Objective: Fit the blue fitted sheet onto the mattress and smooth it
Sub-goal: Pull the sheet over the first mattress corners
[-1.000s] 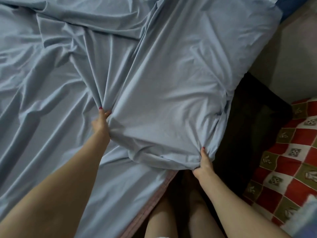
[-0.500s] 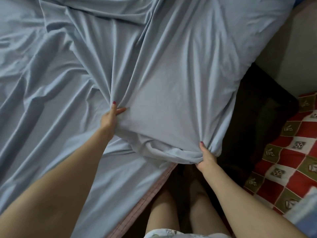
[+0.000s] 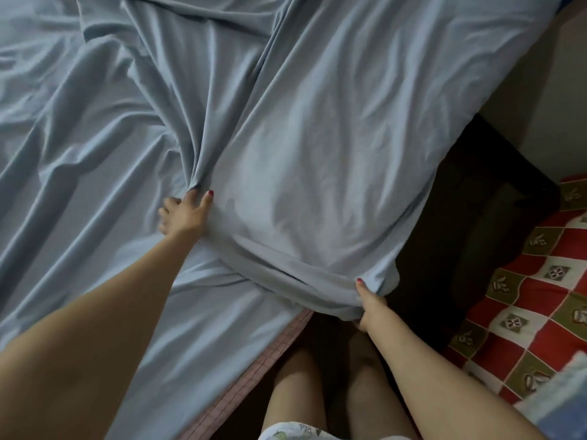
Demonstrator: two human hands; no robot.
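Note:
The pale blue fitted sheet (image 3: 317, 154) lies rumpled over the mattress, with long folds running away from me. A strip of the mattress edge (image 3: 254, 373), pinkish with a grid pattern, shows bare below the sheet. My left hand (image 3: 184, 214) grips a bunch of sheet where the folds gather. My right hand (image 3: 370, 304) pinches the sheet's rolled hem at the mattress corner, held just off the edge. Between the two hands the cloth is stretched into a smooth panel.
My bare legs (image 3: 317, 385) stand against the bed. A dark gap of floor (image 3: 476, 236) runs along the bed's right side. A red, white and olive checked quilt (image 3: 524, 312) lies at the right. A beige wall (image 3: 540, 90) rises behind.
My left hand has shifted right and further onto the bed, gathering more cloth. The sheet panel between my hands has pulled tighter and smoother; my right hand keeps its hold on the hem.

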